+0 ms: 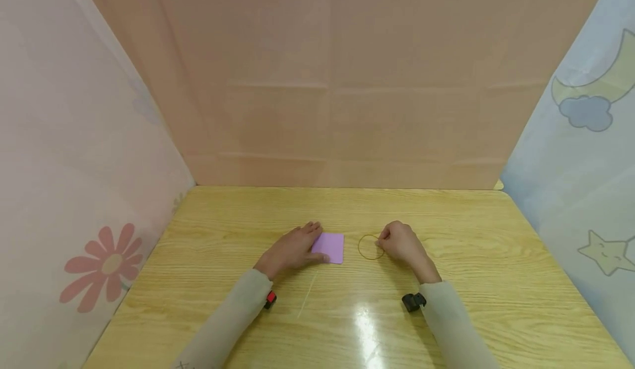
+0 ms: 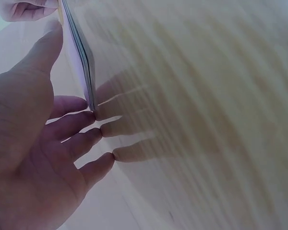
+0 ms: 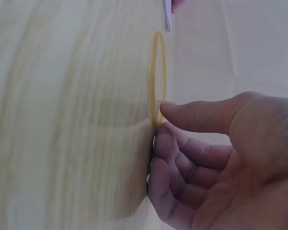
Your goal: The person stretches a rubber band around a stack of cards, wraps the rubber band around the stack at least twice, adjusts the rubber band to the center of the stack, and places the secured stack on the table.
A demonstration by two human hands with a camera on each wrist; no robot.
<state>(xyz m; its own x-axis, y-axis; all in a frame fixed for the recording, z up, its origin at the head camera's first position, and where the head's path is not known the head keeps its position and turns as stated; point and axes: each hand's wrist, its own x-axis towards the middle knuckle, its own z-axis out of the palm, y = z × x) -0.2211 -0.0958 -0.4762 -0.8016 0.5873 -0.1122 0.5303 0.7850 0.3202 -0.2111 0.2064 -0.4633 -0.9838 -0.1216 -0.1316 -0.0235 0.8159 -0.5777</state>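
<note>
A thin stack of square purple cards (image 1: 331,247) with rounded corners lies flat on the wooden table. My left hand (image 1: 292,249) rests at its left side with fingers extended, the thumb by the near edge and the fingertips on the table by the far left corner. Several layers show along the stack's edge (image 2: 81,57) in the left wrist view. To the right of the stack, a yellow rubber band (image 1: 359,246) forms a loose ring. Its right side is pinched between the thumb and index finger of my right hand (image 1: 403,246), whose other fingers are curled against the tabletop.
The wooden table (image 1: 238,214) ends at a brown backdrop (image 1: 327,126). Patterned panels stand on both sides, the left one with a red flower (image 1: 110,264), the right one with a star (image 1: 606,253). A glare spot (image 1: 366,325) shines near the front.
</note>
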